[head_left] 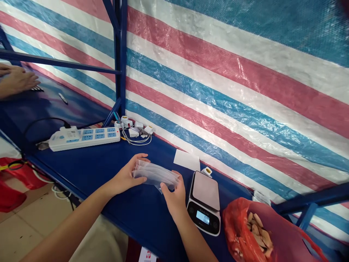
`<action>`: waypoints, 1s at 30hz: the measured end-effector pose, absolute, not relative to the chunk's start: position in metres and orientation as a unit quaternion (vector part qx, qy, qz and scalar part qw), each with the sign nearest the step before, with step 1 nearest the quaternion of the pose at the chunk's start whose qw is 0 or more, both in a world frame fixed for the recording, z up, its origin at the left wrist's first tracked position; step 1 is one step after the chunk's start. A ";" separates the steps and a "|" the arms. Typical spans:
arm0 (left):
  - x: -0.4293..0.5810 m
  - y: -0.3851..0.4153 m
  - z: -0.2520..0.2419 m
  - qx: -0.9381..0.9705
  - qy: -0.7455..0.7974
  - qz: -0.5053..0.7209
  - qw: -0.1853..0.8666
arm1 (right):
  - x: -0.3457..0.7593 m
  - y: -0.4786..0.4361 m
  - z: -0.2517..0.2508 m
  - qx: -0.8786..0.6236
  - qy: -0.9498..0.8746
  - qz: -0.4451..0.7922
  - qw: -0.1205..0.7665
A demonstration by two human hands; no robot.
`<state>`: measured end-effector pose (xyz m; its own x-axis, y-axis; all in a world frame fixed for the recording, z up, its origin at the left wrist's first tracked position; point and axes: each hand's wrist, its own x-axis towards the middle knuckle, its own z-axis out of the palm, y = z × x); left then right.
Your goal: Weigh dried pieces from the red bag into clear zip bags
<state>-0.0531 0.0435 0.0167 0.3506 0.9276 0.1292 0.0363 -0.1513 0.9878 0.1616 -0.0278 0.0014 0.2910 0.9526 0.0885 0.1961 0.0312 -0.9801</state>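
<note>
Between my two hands, above the blue tabletop, is a stack of clear plastic bags (156, 174). My left hand (133, 173) grips its left end, thumb in front and fingers behind. The right end is pinched by my right hand (174, 191), its thumb along the near edge. Just right of that hand stands a digital kitchen scale (204, 202) with a bare weighing plate and a lit display that appears to read 0.0. Beside the scale, a red plastic bag (237, 225) lies open, with brown dried slices (259, 233) inside.
A white power strip (87, 137) lies at the left, near white chargers and cables (135, 131). White paper (187, 160) rests by the striped sheet wall (218, 109). Blue metal posts (120, 54) frame the table. Another person's hand (20, 80) is at far left.
</note>
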 end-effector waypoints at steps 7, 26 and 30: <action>-0.039 0.037 0.006 0.620 0.386 0.425 0.535 | 0.152 -0.025 -0.003 -0.586 -0.470 0.340 0.566; -0.028 0.034 0.007 0.633 0.400 0.478 0.459 | 0.169 -0.024 0.004 -0.600 -0.477 0.340 0.545; -0.025 0.037 0.004 0.621 0.406 0.445 0.501 | 0.171 -0.022 0.001 -0.600 -0.464 0.358 0.545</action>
